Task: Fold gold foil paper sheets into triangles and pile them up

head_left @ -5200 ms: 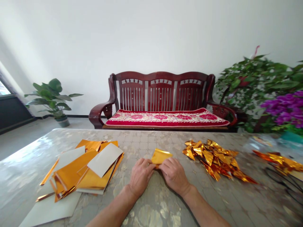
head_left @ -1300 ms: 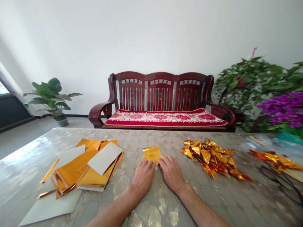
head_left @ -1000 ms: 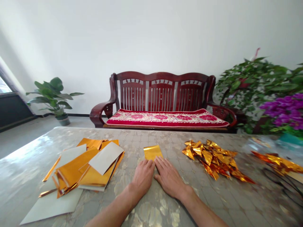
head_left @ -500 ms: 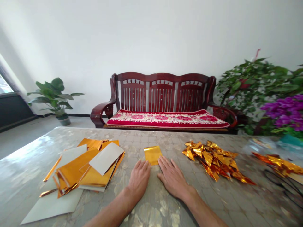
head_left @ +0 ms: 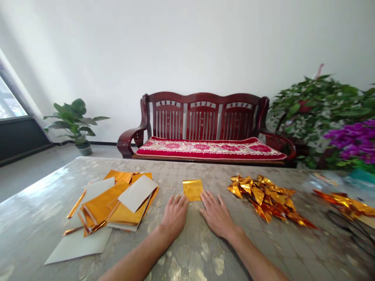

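A small square of shiny gold foil paper [head_left: 192, 190] lies flat on the table in front of me, its far edge slightly curled. My left hand [head_left: 175, 214] rests palm down with fingers stretched out, the tips at the paper's near left corner. On the other side my right hand [head_left: 216, 212] lies flat with fingers spread, its fingertips at the near right edge. Neither hand grips anything. To the left is a loose pile of gold paper sheets [head_left: 102, 199] with pale backs. Folded, pointed gold foil pieces [head_left: 265, 197] are heaped at the right.
The patterned table [head_left: 199, 249] spans the front of the view. At its right edge lie clear plastic bags [head_left: 322, 181], more gold foil [head_left: 345, 201] and a dark cable [head_left: 348, 224]. Beyond stand a wooden bench [head_left: 202, 117], a potted plant [head_left: 77, 123] and purple flowers [head_left: 351, 140].
The view has shifted a little, so most things appear slightly farther right. The gold square looks turned a bit, its far edge more level. Both hands stay flat beside it.
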A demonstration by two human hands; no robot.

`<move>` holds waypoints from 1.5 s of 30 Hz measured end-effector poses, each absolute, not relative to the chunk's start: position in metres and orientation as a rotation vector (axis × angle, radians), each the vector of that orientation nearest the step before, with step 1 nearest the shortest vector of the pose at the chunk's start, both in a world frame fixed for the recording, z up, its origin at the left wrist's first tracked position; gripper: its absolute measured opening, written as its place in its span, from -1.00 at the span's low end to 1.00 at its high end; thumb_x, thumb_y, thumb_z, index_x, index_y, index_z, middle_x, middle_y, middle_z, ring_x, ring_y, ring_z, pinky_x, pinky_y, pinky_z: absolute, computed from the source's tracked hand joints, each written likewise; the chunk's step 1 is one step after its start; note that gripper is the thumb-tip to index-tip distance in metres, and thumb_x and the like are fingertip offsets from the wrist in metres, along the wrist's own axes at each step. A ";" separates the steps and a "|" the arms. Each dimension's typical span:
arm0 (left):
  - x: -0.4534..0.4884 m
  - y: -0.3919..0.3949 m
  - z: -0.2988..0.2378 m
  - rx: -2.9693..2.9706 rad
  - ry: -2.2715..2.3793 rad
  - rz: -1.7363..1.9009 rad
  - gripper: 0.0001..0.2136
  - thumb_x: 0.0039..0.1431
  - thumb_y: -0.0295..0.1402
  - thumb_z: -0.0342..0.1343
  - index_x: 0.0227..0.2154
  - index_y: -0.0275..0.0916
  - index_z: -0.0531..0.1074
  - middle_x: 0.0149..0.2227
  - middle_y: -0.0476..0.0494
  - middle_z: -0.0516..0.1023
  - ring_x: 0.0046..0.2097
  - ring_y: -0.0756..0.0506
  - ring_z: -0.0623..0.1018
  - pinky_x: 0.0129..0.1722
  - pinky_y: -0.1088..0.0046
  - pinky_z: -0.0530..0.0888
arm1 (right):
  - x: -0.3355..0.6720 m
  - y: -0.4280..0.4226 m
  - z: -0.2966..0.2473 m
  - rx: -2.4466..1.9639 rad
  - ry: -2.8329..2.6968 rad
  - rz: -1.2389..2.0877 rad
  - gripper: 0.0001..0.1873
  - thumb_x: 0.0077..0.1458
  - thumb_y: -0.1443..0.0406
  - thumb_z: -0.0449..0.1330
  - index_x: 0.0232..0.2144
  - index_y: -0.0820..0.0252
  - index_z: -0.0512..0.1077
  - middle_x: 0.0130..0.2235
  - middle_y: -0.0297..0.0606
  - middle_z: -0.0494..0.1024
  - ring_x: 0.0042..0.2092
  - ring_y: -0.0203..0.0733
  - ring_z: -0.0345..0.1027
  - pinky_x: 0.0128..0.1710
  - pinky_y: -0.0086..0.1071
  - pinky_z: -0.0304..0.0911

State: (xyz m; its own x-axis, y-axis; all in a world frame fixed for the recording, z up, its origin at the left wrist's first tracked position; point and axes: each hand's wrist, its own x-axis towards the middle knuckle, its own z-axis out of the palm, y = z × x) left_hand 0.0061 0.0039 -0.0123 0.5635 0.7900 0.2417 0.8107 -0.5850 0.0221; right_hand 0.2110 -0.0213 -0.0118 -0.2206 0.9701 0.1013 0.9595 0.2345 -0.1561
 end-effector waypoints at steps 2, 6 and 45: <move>0.006 0.005 -0.010 -2.714 -1.383 -0.338 -0.59 0.27 -0.53 -0.11 0.14 -0.24 0.34 0.18 -0.22 0.40 0.19 -0.17 0.35 0.16 0.21 0.33 | 0.209 -0.021 -0.012 -1.856 -2.305 0.086 -0.39 0.30 0.14 -0.06 0.34 0.17 0.07 0.38 -0.13 0.04 0.40 -0.04 -0.17 0.33 0.14 -0.29; 0.007 0.003 -0.007 -2.720 -1.393 -0.316 -0.66 0.27 -0.53 -0.11 0.06 -0.27 0.38 0.11 -0.24 0.45 0.15 -0.18 0.37 0.10 0.23 0.37 | 0.201 -0.022 -0.006 -1.898 -2.242 0.074 -0.44 0.29 0.19 -0.03 0.30 0.17 0.16 0.35 -0.12 0.12 0.37 -0.01 -0.09 0.30 0.14 -0.18; 0.019 -0.066 -0.008 -2.983 -1.355 -0.478 -0.71 0.20 -0.56 -0.05 -0.11 -0.13 0.43 -0.09 -0.08 0.47 -0.07 -0.12 0.42 0.01 0.33 0.41 | 0.175 -0.041 -0.006 -1.745 -1.754 0.221 -0.94 -0.01 0.32 0.23 -0.47 0.06 0.51 -0.06 -0.27 0.54 0.06 -0.04 0.31 0.10 -0.15 0.16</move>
